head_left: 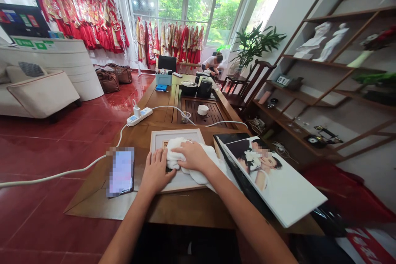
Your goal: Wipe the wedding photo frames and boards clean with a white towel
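Lying flat on the wooden table is a light-coloured picture frame (pixel 198 134). A bunched white towel (pixel 198 176) covers much of it, so most of the picture inside is hidden. My right hand (pixel 194 156) presses on the towel with its fingers bent into the cloth. My left hand (pixel 155 171) rests on the frame's left side, fingers outstretched, its thumb near the towel's edge. Right of the frame, a large white panel with a wedding photo (pixel 287 185) lies tilted over a dark board. A phone (pixel 121 172) with its screen lit lies left of my left hand.
A power strip (pixel 140 116) and white cables cross the table beyond the frame. Farther back are a tea tray (pixel 193 111) with a white cup (pixel 203 109), black pots and a blue box (pixel 163 78). A person crouches at the far end. Shelves (pixel 309 95) stand at right.
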A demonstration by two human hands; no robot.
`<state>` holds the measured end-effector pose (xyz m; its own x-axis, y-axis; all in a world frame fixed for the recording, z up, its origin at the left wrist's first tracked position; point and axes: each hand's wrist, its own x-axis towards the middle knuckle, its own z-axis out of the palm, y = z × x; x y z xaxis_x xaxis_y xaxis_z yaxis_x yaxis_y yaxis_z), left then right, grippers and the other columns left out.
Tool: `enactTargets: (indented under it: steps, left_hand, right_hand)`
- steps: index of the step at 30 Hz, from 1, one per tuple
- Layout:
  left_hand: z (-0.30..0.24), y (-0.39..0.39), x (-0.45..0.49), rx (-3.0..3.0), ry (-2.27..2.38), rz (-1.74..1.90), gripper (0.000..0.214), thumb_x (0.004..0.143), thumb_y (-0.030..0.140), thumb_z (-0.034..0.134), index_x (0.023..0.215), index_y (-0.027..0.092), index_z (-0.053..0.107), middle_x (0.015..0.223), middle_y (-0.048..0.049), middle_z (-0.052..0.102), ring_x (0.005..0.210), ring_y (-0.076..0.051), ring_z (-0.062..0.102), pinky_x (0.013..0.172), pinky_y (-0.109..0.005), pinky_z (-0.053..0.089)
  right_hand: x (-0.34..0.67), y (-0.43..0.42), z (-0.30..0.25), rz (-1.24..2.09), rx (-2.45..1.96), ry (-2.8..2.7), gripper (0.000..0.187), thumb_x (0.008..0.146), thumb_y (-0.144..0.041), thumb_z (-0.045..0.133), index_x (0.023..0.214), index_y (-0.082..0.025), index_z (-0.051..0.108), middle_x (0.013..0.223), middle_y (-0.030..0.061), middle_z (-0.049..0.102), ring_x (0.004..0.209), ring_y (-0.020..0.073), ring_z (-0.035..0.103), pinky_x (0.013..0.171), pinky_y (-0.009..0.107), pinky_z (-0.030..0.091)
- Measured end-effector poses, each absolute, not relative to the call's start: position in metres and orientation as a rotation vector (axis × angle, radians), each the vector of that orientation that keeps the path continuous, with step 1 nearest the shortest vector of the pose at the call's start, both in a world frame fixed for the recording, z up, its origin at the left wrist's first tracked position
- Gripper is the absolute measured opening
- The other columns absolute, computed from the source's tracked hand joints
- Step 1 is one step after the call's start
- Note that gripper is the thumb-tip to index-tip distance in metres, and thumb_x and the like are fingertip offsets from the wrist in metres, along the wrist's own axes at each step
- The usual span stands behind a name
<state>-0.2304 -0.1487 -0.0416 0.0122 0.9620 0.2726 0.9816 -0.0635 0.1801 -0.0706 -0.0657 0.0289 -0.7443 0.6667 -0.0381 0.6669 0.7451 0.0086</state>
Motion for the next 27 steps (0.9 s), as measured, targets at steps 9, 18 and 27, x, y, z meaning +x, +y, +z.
enactTargets:
  steps: [9, 18, 27]
  left_hand:
    - [-0.044, -0.149, -0.230, -2.173, -2.085, -0.514, 0.062, 0.086, 0.050, 0.043, 0.139, 0.018, 0.037, 0.139, -0.0124, 0.045, 0.132, -0.027, 0.035, 0.113, -0.047, 0.018]
    - [-0.044, -0.149, -0.230, -2.173, -2.092, -0.513, 0.062, 0.086, 0.051, 0.042, 0.138, 0.018, 0.037, 0.139, -0.0128, 0.045, 0.132, -0.027, 0.035, 0.113, -0.046, 0.018]
    - [-0.043, -0.149, -0.230, -2.186, -2.087, -0.502, 0.063, 0.086, 0.049, 0.044, 0.139, 0.017, 0.036, 0.140, -0.0131, 0.043, 0.132, -0.027, 0.035, 0.113, -0.046, 0.018]
  right_hand:
    - [-0.071, -0.056, 0.031, 0.154, 1.393, 2.778, 0.041, 0.081, -0.038, 0.056, 0.122, -0.030, 0.058, 0.112, 0.0101, 0.059, 0.106, 0.0272, 0.050, 0.088, 0.040, 0.034]
    - [-0.054, -0.058, 0.034, 0.140, 1.519, 2.697, 0.042, 0.082, -0.038, 0.056, 0.123, -0.032, 0.057, 0.113, 0.0093, 0.060, 0.105, 0.0271, 0.052, 0.087, 0.040, 0.033]
    - [-0.048, -0.080, 0.036, -0.014, 1.198, 2.853, 0.044, 0.080, -0.040, 0.056, 0.124, -0.035, 0.056, 0.106, 0.0059, 0.062, 0.100, 0.0247, 0.055, 0.084, 0.036, 0.036]
